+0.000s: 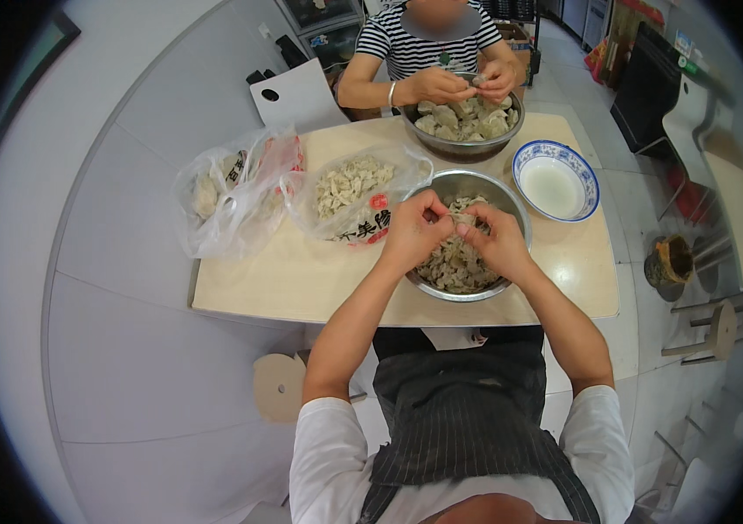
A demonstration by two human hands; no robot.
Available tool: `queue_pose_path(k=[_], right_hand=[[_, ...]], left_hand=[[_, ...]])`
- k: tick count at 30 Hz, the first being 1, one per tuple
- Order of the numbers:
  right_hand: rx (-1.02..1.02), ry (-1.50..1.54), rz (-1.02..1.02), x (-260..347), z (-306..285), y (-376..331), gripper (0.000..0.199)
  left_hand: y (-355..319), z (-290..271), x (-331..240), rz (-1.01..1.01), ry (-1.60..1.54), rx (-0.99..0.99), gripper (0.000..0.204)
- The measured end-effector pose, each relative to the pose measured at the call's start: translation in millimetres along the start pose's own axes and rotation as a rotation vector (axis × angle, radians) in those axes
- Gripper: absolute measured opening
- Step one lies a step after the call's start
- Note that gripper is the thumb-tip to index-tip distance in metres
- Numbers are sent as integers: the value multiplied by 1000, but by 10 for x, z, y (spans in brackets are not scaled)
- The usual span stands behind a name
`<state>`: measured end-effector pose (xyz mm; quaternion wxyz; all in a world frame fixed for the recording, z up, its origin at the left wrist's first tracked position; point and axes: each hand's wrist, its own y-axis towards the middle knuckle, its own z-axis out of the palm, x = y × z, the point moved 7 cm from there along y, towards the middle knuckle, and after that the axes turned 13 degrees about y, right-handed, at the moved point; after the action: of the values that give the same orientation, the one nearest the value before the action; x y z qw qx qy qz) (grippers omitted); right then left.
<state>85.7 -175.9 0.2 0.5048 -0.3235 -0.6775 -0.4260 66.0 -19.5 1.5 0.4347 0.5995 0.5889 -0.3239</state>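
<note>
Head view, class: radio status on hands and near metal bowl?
Left hand, right hand: fingertips together on a pale piece. Near metal bowl: beneath them, pieces inside. Blue-rimmed bowl beside it, not blocking.

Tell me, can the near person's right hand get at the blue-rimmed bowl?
Probably yes: the blue-rimmed bowl sits just ahead and right, with only the metal bowl's rim between. The right hand seems busy with a piece, though.
</note>
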Motion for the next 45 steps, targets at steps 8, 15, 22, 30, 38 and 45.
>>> queue_pose_path(k=[8, 15, 22, 30, 38, 45], right_hand=[[-79, -135, -125, 274, -119, -62, 24], [-7, -365, -275, 391, 23, -91, 20], [-80, -67, -91, 257, -135, -91, 22], [-81, -35, -150, 194, -78, -109, 21], [-159, 160, 28, -143, -153, -154, 16], [-38, 323, 50, -167, -38, -70, 15]], left_hand=[[47, -235, 205, -67, -53, 9, 14], [-27, 101, -190, 224, 185, 110, 15], [143, -104, 257, 35, 111, 38, 11], [38, 139, 24, -36, -70, 225, 11], [55, 32, -118, -19, -179, 196, 15], [-29, 117, -197, 150, 156, 192, 20]])
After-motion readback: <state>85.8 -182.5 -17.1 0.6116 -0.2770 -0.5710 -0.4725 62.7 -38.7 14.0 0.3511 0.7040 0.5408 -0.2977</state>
